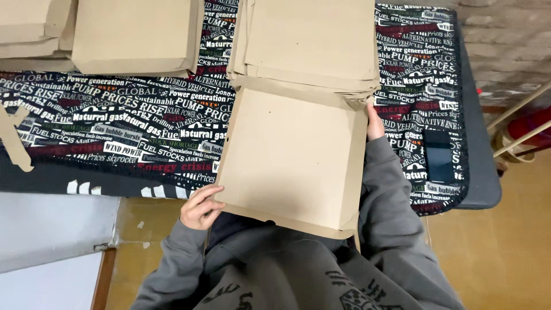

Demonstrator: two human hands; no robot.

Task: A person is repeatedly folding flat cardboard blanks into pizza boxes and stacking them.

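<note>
One camera sat on the person's head and looked steeply down, close in, over the lap and the near edge of the bench (482, 189), cardboard (293, 161) filling mid-frame.

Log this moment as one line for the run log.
left hand: grips near corner of flat cardboard box blank | right hand: on its far right edge | blank stack behind | phone on printed cloth

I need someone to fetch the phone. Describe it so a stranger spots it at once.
Start at the table's word-printed cloth. Go to its right edge, past the right hand. The phone lies flat there, the only dark glossy slab; everything else on the cloth is brown cardboard.
</note>
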